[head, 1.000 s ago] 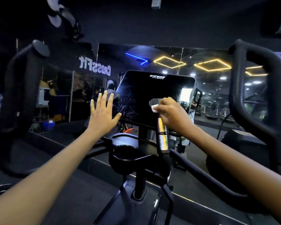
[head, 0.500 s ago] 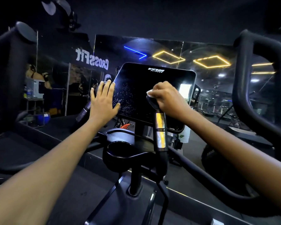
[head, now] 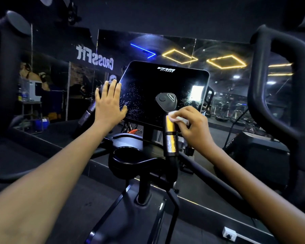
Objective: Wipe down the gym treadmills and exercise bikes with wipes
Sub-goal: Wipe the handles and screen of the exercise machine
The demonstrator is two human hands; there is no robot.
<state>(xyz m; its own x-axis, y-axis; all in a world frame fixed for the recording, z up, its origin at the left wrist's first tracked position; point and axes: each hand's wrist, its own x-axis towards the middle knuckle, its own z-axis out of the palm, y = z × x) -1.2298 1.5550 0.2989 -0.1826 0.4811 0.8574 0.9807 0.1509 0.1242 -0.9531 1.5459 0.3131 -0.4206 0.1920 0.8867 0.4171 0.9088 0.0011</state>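
Half a second on, the right hand (head: 195, 128) had slid down off the cap of the right handgrip (head: 169, 136); the grey cap (head: 165, 101) with its round button was now uncovered, and the hand sat lower, against the metal sensor band. The left hand had barely shifted.

Right fingers (head: 187, 112) were curled, pinching a small white wipe (head: 179, 117) and pressing it against the upper end of the yellow-lit band. Only a folded edge of the wipe showed between thumb and fingers.

Left fingers (head: 113, 88) were straight and held loosely together, thumb out to the side, the left hand (head: 108, 104) laid flat on the left edge of the console screen (head: 158, 92). It appeared to be steadying the console rather than wiping; no wipe showed under it.

The screen was speckled with fine droplets or dust, mostly across its left and lower-right areas. Below it sat the cup holder tray (head: 130, 155). The machine stood facing a wall mirror (head: 144, 48).

Step in hand, by my reading: wiping the right handgrip of this bike, working top down. Next move likely calls for carrying the wipe down along the band to the black collar, then turning it to cover the far side. The speckled screen looked not yet wiped.
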